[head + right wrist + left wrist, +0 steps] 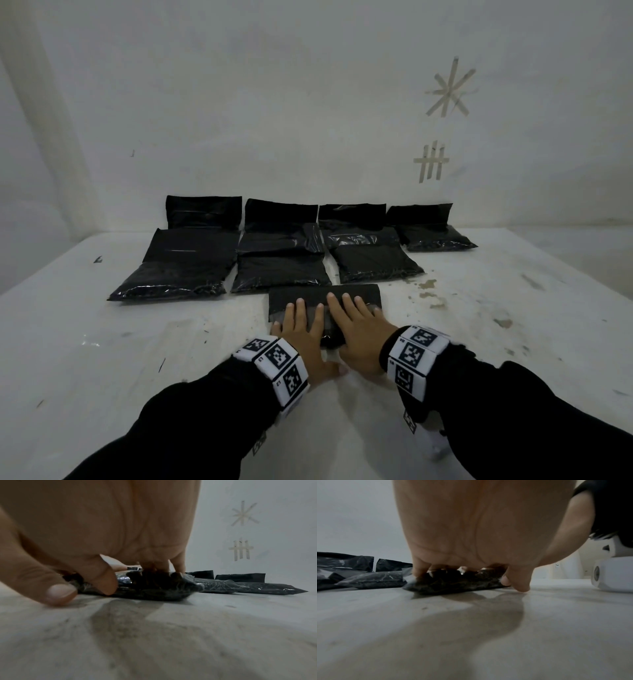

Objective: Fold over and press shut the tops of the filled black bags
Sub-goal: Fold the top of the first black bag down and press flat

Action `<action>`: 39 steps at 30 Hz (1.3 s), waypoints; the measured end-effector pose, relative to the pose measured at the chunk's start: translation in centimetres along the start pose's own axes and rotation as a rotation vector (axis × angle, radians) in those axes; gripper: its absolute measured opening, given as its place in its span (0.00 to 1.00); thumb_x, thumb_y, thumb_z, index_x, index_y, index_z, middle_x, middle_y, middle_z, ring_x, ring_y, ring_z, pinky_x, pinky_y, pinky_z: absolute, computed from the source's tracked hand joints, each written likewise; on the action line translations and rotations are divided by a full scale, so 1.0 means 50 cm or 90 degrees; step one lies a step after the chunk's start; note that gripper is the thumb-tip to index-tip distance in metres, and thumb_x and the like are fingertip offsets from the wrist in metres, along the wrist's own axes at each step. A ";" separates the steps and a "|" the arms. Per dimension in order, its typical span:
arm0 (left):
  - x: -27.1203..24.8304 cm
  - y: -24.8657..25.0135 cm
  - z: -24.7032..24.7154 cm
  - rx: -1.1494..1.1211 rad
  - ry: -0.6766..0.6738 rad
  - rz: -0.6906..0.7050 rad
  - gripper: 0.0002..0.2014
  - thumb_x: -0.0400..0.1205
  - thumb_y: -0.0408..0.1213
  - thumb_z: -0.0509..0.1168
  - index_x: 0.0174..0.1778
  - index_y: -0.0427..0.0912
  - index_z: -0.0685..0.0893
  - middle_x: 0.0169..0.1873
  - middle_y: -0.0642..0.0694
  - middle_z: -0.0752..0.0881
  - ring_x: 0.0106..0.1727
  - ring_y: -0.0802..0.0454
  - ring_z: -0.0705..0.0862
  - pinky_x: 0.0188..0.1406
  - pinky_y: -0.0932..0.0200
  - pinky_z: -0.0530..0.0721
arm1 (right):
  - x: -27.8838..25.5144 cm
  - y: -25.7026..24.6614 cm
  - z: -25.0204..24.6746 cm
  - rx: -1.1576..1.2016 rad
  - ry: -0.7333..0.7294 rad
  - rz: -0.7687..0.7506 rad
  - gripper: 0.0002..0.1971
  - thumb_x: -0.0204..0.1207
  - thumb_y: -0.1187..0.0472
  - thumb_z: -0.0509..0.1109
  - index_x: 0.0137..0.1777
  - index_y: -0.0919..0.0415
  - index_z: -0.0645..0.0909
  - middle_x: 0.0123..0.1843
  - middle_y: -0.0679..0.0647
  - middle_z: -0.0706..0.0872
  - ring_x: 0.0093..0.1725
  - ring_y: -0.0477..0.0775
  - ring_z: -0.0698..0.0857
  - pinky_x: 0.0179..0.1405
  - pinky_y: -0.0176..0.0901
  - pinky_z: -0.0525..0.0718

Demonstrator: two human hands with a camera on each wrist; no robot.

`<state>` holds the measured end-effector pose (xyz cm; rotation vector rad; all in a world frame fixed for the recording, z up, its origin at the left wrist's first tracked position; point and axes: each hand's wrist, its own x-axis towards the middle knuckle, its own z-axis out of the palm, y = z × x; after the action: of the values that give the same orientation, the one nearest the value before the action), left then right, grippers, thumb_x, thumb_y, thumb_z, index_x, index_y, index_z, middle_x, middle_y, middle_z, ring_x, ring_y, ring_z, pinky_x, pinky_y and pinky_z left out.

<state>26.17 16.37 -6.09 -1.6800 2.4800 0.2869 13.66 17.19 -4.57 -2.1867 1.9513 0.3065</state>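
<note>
I am pressing my flat left hand (301, 329) and flat right hand (356, 325) on the near bag (291, 296), its top folded over, while the other bags (281, 246) behind are looking unfolded.

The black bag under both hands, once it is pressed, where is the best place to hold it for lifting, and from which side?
Probably the two short ends of the nearest bag, left hand from its left, right hand from its right. It lies flat on the table, wider than deep, with the folded top on it; end grips should keep the fold down.
</note>
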 end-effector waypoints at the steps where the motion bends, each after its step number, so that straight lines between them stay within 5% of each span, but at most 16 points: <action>1: 0.000 0.000 -0.001 -0.007 0.001 0.000 0.52 0.76 0.65 0.60 0.82 0.46 0.33 0.81 0.38 0.33 0.83 0.41 0.35 0.81 0.42 0.45 | 0.001 -0.001 0.001 -0.005 -0.011 0.003 0.46 0.79 0.47 0.62 0.82 0.52 0.30 0.84 0.59 0.33 0.84 0.61 0.36 0.82 0.60 0.42; 8: -0.002 0.002 -0.005 0.018 -0.021 -0.004 0.51 0.77 0.65 0.59 0.83 0.45 0.34 0.81 0.38 0.33 0.83 0.40 0.34 0.81 0.42 0.45 | -0.001 -0.033 0.005 -0.253 0.017 0.027 0.43 0.80 0.36 0.51 0.83 0.59 0.34 0.83 0.61 0.30 0.82 0.65 0.31 0.78 0.73 0.39; 13: -0.001 0.001 -0.001 -0.013 -0.005 -0.004 0.52 0.77 0.62 0.62 0.82 0.45 0.33 0.82 0.38 0.33 0.83 0.41 0.35 0.81 0.42 0.44 | 0.009 -0.028 0.009 -0.075 -0.024 0.025 0.47 0.79 0.44 0.62 0.82 0.58 0.30 0.84 0.57 0.32 0.83 0.60 0.35 0.81 0.62 0.43; 19: 0.002 -0.003 -0.005 -0.010 -0.014 -0.006 0.53 0.76 0.65 0.61 0.83 0.42 0.34 0.82 0.40 0.34 0.83 0.42 0.34 0.81 0.42 0.44 | 0.003 -0.027 0.009 -0.138 -0.019 0.015 0.45 0.80 0.40 0.57 0.83 0.57 0.31 0.84 0.58 0.31 0.83 0.60 0.33 0.80 0.67 0.40; 25: -0.001 -0.001 -0.003 -0.011 -0.010 -0.010 0.54 0.75 0.65 0.62 0.82 0.42 0.34 0.81 0.38 0.31 0.82 0.41 0.32 0.82 0.43 0.43 | -0.004 0.002 0.005 -0.046 -0.014 -0.028 0.45 0.80 0.43 0.58 0.83 0.59 0.32 0.84 0.54 0.31 0.83 0.53 0.34 0.81 0.58 0.40; 39: -0.002 -0.012 -0.006 0.013 -0.016 -0.008 0.56 0.74 0.68 0.60 0.82 0.37 0.34 0.81 0.38 0.32 0.82 0.42 0.33 0.81 0.43 0.44 | -0.006 0.015 0.013 -0.061 0.008 -0.001 0.41 0.81 0.46 0.56 0.83 0.55 0.34 0.83 0.60 0.30 0.83 0.59 0.32 0.81 0.58 0.38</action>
<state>26.75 16.16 -5.85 -1.6735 2.4443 0.2784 12.88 17.60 -5.12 -2.2548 1.9805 0.3944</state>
